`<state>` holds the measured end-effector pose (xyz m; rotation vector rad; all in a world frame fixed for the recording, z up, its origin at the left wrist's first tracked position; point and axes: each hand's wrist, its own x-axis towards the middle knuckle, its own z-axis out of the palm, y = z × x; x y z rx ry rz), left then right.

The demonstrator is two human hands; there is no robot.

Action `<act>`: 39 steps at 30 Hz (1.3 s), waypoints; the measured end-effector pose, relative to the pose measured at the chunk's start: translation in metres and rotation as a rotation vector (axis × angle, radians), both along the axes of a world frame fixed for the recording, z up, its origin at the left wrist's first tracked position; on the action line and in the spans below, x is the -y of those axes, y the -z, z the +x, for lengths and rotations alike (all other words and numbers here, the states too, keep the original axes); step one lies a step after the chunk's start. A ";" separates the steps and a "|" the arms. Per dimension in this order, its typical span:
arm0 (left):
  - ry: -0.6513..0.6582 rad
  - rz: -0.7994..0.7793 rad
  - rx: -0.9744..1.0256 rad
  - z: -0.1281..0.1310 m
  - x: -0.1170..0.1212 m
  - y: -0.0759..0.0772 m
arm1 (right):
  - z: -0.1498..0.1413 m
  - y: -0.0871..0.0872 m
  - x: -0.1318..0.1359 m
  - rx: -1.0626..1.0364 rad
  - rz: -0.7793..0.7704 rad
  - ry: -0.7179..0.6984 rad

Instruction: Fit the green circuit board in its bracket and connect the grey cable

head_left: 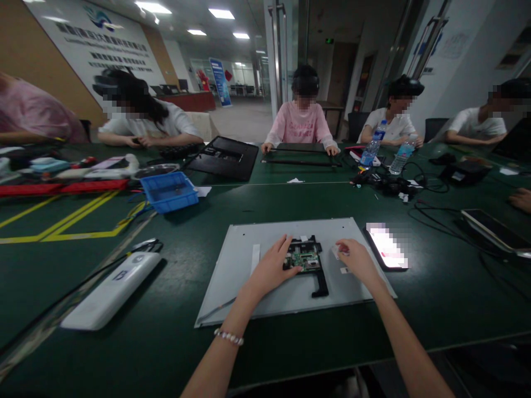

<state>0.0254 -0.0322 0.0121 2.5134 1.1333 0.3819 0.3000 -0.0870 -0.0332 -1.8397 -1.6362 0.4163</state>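
A grey metal panel (257,287) lies flat on the green table in front of me. At its middle sits a green circuit board (306,258) with a black bracket running down from it. My left hand (271,268) rests on the panel with fingers spread, the fingertips touching the board's left edge. My right hand (354,260) is just right of the board, fingers curled and pinched on a small pale piece that I cannot make out.
A lit phone (388,247) lies right of the panel, a white device (110,290) to its left. A blue bin (169,191), cables, two water bottles (371,146) and a black panel (226,156) lie farther back. Several people sit around the table.
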 end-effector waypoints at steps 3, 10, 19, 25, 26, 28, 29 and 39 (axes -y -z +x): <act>-0.002 0.001 0.003 0.000 0.000 0.000 | -0.002 0.001 0.000 -0.025 0.016 0.014; 0.002 0.015 -0.001 0.000 -0.001 0.001 | -0.012 -0.006 0.005 -0.196 0.102 -0.028; 0.063 0.141 -0.047 0.009 0.006 -0.004 | -0.023 -0.007 0.008 -0.461 0.013 -0.089; 0.208 0.191 -0.015 0.032 0.023 -0.011 | -0.029 -0.001 0.005 -0.536 -0.022 -0.120; 0.216 0.193 -0.016 0.035 0.026 -0.011 | -0.030 -0.001 0.004 -0.521 -0.014 -0.126; 0.232 0.197 -0.029 0.041 0.030 -0.011 | -0.031 -0.003 0.004 -0.469 -0.004 -0.148; 0.237 0.203 -0.040 0.043 0.032 -0.011 | -0.032 -0.004 0.004 -0.442 0.000 -0.160; 0.262 0.250 -0.088 0.044 0.033 -0.006 | -0.038 0.000 0.004 -0.430 0.014 -0.177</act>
